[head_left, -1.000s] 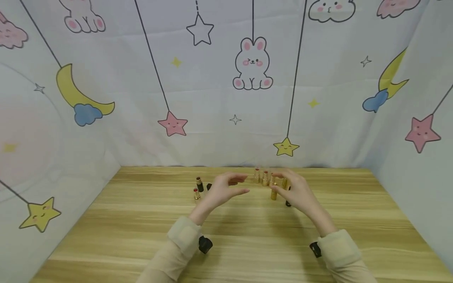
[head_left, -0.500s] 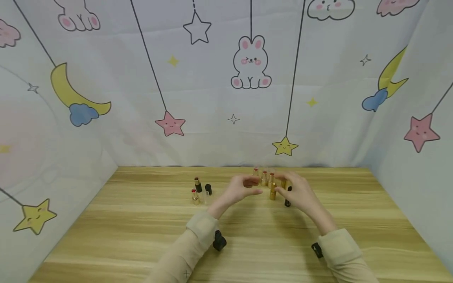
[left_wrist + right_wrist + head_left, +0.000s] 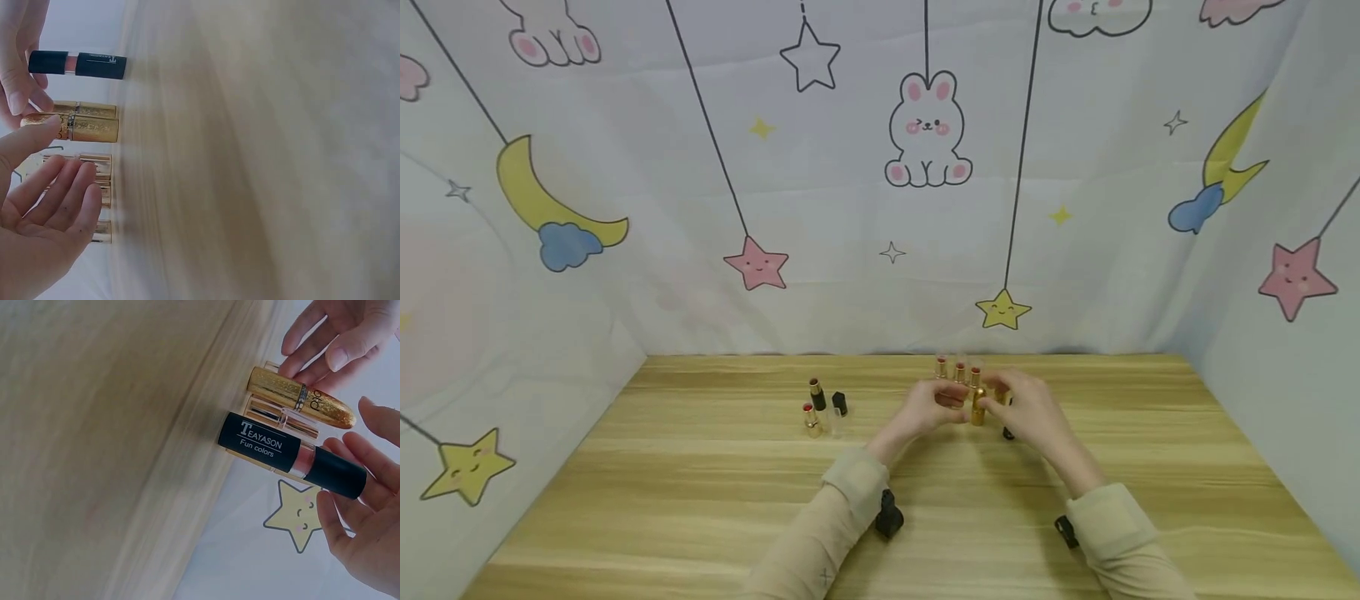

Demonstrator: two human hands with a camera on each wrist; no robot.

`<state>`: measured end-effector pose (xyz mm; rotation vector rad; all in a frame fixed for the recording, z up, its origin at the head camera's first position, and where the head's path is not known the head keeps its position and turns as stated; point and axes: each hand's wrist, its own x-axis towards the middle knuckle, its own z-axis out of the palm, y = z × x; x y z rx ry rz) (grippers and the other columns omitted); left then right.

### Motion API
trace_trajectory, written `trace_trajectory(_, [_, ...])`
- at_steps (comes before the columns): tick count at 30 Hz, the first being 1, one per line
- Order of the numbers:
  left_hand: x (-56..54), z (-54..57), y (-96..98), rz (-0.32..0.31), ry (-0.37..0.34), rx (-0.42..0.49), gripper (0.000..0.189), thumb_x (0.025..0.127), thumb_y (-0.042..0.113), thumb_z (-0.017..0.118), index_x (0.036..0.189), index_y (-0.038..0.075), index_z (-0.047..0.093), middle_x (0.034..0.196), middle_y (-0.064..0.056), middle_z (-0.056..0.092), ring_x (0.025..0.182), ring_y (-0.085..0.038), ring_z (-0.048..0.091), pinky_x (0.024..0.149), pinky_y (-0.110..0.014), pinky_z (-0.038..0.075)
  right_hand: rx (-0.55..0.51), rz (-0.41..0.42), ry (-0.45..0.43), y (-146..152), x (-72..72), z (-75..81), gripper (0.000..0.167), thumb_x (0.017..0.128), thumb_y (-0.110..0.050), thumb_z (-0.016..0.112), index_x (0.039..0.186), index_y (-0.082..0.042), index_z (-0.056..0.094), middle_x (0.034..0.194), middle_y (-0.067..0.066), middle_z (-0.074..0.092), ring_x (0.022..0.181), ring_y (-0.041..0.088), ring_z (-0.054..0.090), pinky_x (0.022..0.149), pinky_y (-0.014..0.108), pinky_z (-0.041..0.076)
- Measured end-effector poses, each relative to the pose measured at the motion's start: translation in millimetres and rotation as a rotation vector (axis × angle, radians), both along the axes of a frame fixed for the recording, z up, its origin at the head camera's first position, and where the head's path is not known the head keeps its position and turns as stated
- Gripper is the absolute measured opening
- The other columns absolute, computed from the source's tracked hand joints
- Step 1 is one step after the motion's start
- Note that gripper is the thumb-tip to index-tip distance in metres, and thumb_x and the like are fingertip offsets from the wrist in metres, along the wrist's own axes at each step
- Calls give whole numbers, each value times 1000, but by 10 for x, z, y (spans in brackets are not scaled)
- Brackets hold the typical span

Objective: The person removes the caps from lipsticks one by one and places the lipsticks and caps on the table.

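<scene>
A gold bullet-shaped lipstick tube (image 3: 978,408) stands upright on the table between the two hands. My left hand (image 3: 929,408) is on its left side, fingers bent and spread; in the left wrist view the thumb (image 3: 47,132) overlaps the tube. On the other side, my right hand (image 3: 1032,410) arches with thumb and fingers apart close to the tube's rounded tip. A black lipstick tube (image 3: 269,444) lettered "Teayason" stands under the right hand, partly hidden in the head view. Another gold tube (image 3: 94,107) is behind the first.
Three gold lipsticks (image 3: 960,373) with red tips and clear covers stand behind the hands near the back cloth wall (image 3: 850,317). Farther left stand a black-and-gold tube (image 3: 817,396), a gold lipstick (image 3: 812,423), a black cap (image 3: 839,404) and a clear cap (image 3: 836,427).
My left hand has moved right, from beside the left group up to the gold tube. My right hand has stayed nearly in place. The head view has shifted slightly.
</scene>
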<state>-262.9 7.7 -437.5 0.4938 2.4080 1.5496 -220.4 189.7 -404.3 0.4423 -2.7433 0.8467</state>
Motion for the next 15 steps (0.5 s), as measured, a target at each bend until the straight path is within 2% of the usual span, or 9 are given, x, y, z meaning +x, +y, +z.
trace_trajectory(6, [-37,-18,59,-14,9,-36,39,78,4,77,116,5,68,111,-13,70,100,-25,67,82,-27,55,0,3,9,-21,-26,-40,33,84,-20,73,112,-5,67,96,9,70,83,21,61,68,33,47])
trace_trajectory(12, [-54,-60,137,-17,-5,-35,40,76,3,79,114,1,67,106,-14,70,92,-22,69,77,-23,56,-7,5,19,-34,-42,-88,26,84,-19,74,106,-7,68,97,7,71,85,22,63,72,37,51])
trace_trajectory(15, [-62,-83,170,-12,12,-34,38,75,0,79,111,-1,68,102,-15,71,88,-21,69,74,-21,55,-6,6,23,-44,-42,-99,26,83,-18,74,106,-6,68,100,8,71,87,24,65,73,39,53])
